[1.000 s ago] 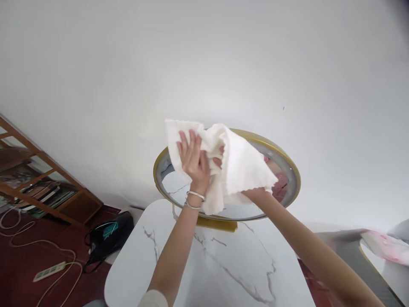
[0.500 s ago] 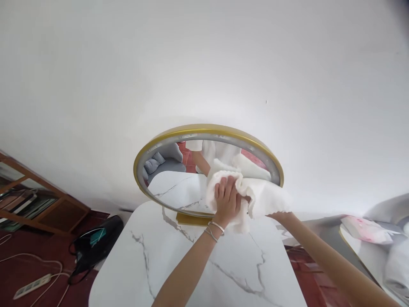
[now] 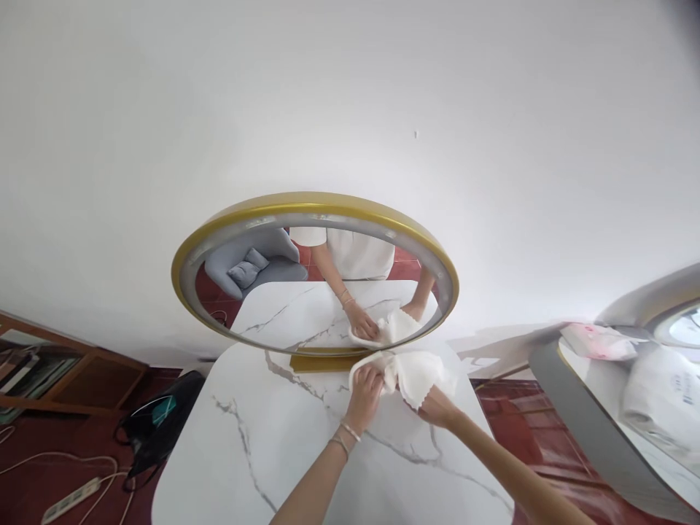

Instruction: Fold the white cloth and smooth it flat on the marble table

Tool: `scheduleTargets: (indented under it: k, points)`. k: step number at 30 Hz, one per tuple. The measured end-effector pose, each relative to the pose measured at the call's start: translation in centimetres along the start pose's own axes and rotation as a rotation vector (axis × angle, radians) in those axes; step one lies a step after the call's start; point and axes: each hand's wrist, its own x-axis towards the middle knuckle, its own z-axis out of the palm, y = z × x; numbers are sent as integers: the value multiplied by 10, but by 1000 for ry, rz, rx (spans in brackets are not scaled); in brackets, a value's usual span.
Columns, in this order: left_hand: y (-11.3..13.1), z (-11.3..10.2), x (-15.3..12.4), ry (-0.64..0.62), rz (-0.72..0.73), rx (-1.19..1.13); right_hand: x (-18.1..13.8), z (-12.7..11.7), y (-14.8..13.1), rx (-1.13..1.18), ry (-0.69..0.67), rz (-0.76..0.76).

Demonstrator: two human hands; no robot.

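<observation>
My left hand and right hand grip white cloth | below round mirror | best kept bunched, pressed flat on marble table.

No writing, label, brand, number or sign can be read anywhere in the view. The pink-patterned packet at the right edge shows only a blurred print whose marks cannot be told as letters. The books on the wooden shelf at the lower left are too small and smeared for any title. The dark bag on the floor has a teal patch with no legible word, and the power strip beside it bears no marking that can be made out.
</observation>
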Motion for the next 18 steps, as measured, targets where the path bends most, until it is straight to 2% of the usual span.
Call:
scheduleTargets:
  k: [3, 6, 9, 13, 15, 18]
  points:
    - [-2, 5, -39, -72, 25, -53, -35, 19, -7, 97, -49, 11]
    - [1, 0, -55, -138, -25, -130, -64, 26, -15, 146, 11, 93]
    - [3, -7, -49, -173, -72, -185, -80, 27, -34, 186, 133, 226]
    - [4, -12, -36, -192, -74, -192, -79, 22, -70, 488, 420, 449]
    - [4, -14, -32, -202, -72, -174, -77, 18, -82, 554, 480, 469]
    - [5, -16, -30, -258, -107, -161, -76, 11, -86, 473, 502, 460]
